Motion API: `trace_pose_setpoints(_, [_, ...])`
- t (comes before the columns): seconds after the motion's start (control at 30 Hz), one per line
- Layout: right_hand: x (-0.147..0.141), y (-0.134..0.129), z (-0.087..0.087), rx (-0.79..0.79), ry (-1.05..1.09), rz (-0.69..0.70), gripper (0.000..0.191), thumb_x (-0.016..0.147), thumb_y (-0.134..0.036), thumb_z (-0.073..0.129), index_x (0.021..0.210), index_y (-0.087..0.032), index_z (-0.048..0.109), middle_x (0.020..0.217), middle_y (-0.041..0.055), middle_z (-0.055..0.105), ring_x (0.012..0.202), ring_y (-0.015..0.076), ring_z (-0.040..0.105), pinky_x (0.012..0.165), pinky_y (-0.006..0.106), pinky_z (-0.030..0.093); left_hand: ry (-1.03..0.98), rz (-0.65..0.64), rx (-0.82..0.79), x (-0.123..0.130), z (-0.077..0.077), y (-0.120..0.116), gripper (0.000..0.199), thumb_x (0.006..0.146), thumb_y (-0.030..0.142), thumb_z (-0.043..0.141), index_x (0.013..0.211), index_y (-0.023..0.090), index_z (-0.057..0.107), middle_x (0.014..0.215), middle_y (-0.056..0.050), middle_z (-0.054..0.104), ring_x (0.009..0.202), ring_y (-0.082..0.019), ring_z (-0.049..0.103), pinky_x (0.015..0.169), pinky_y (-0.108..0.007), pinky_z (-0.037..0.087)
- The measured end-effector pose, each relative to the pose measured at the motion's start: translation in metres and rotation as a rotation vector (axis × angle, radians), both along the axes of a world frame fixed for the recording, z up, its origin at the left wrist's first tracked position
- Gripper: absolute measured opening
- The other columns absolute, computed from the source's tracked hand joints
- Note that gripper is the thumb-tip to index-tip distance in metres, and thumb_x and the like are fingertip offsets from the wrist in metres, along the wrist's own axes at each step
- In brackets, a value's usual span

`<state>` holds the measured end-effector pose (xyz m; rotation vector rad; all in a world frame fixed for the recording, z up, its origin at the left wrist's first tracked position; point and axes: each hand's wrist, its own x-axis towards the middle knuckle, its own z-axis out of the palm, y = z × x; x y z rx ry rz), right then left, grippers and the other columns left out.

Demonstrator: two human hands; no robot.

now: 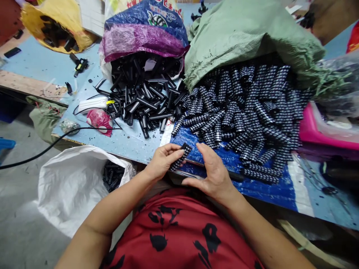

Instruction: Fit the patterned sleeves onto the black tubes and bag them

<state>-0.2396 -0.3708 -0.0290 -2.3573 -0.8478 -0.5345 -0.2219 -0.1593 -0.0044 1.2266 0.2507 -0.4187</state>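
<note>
My left hand [164, 160] is closed on a black-and-white patterned tube [181, 156], held at a tilt above the table's front edge. Just to the right, my right hand [214, 172] has its thumb and fingers spread apart, with nothing between them and a gap to the tube. A big heap of similar patterned tubes [252, 123] spills from a green sack [249, 33] onto a blue sheet [275, 192]. Left of it, plain black tubes [144, 101] spill from a purple and blue sack [140, 39].
A white sack [70, 190] with patterned pieces inside stands open below the table edge at left. A black cable [50, 149] crosses at left towards a pink pouch [99, 121]. A pink bin [316, 127] stands at right; a yellow bag [53, 15] is at the back left.
</note>
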Motion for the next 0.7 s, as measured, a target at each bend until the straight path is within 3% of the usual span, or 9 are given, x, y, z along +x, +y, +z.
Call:
trace_pose_setpoints(0.07, [-0.005,-0.011,-0.007,-0.129,0.028,-0.083,0.055,0.095,-0.046,0.069,0.137,-0.014,0.055,0.126,0.0174,0.068,0.118,0.0332,0.064,0.097,0.047,0.054,-0.225,0.025,0.224,0.004,-0.005,0.015,0.039,0.080,0.047,0.081,0.100,0.015,0.070,0.083,-0.004,0.071,0.074,-0.015,0.065,0.074,-0.029,0.051])
trace_pose_setpoints(0.13, [-0.009,-0.020,-0.011,-0.231,0.041,-0.140,0.020,0.098,-0.028,0.065,0.115,-0.016,0.064,0.104,0.0106,0.071,0.095,0.0260,0.067,0.084,0.039,0.054,-0.437,0.005,0.524,0.010,-0.009,0.031,0.028,0.085,0.040,0.075,0.098,0.016,0.073,0.088,-0.005,0.072,0.081,-0.017,0.064,0.079,-0.030,0.048])
trace_pose_setpoints(0.2, [-0.012,-0.025,-0.009,-0.220,0.035,-0.164,0.011,0.099,-0.022,0.061,0.108,-0.015,0.063,0.094,0.0091,0.069,0.085,0.0227,0.064,0.078,0.036,0.053,-0.552,-0.091,0.821,0.017,-0.010,0.044,0.019,0.085,0.034,0.074,0.095,0.017,0.074,0.090,-0.005,0.071,0.085,-0.018,0.062,0.082,-0.032,0.045])
trace_pose_setpoints(0.27, [-0.011,-0.025,-0.002,-0.123,0.007,-0.179,0.013,0.100,-0.018,0.057,0.111,-0.013,0.062,0.093,0.0095,0.067,0.082,0.0211,0.063,0.076,0.033,0.053,-0.555,-0.236,1.001,0.025,-0.009,0.052,0.017,0.081,0.031,0.078,0.092,0.018,0.076,0.089,-0.005,0.070,0.085,-0.019,0.061,0.079,-0.031,0.043])
trace_pose_setpoints(0.4, [-0.001,-0.013,0.010,0.026,-0.080,-0.153,0.020,0.100,-0.013,0.055,0.119,-0.015,0.060,0.094,0.0076,0.069,0.079,0.0173,0.064,0.074,0.029,0.052,-0.378,-0.481,0.987,0.038,-0.004,0.054,0.025,0.074,0.038,0.084,0.087,0.018,0.074,0.076,0.001,0.063,0.070,-0.014,0.053,0.065,-0.027,0.034])
trace_pose_setpoints(0.57, [0.004,0.001,0.017,-0.211,-0.016,-0.077,0.012,0.101,-0.019,0.058,0.111,-0.016,0.064,0.083,0.0050,0.068,0.068,0.0164,0.062,0.067,0.029,0.048,-0.305,-0.532,0.916,0.051,-0.003,0.052,0.033,0.069,0.042,0.085,0.075,0.017,0.065,0.062,0.006,0.050,0.061,-0.011,0.042,0.060,-0.026,0.026])
trace_pose_setpoints(0.7, [-0.002,0.008,0.024,0.024,-0.082,0.085,0.029,0.101,-0.015,0.053,0.129,-0.013,0.058,0.096,0.0090,0.072,0.082,0.0183,0.066,0.076,0.029,0.052,-0.310,-0.609,0.930,0.061,-0.005,0.054,0.040,0.062,0.043,0.088,0.070,0.017,0.058,0.062,0.005,0.051,0.062,-0.012,0.043,0.060,-0.026,0.026])
